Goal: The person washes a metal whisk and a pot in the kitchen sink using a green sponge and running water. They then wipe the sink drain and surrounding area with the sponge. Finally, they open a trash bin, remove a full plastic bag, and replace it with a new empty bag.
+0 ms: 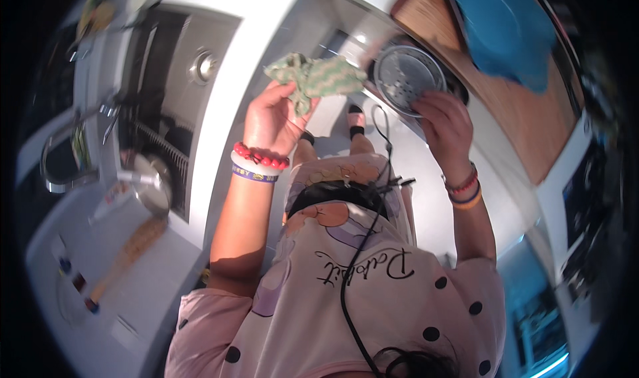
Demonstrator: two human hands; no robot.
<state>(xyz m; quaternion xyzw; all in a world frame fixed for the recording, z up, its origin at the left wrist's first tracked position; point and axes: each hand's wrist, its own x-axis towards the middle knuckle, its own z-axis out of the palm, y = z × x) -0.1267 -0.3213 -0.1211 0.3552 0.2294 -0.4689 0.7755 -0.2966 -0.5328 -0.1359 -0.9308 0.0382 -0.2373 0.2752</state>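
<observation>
My left hand [277, 113] is closed on a crumpled cloth [332, 76] with green and beige wavy stripes. The cloth hangs over the fingers towards the right. In my right hand [447, 123] is the lower right rim of a round, shallow metal piece [407, 78] with small holes in its face. The fingers lie over its edge, and the thumb is hidden. Pale bits or glare show on the metal. Behind it sits a dark round object, partly covered. The two hands are apart, and the cloth ends just left of the metal piece.
To the left, a sink basin with a metal drain [204, 67] lies beside a curved faucet [67, 183]. A long tan object [135, 245] rests on the white counter. Wood-coloured panels [524, 113] and a blue item [504, 28] are at the upper right. A black cord [349, 278] hangs before my body.
</observation>
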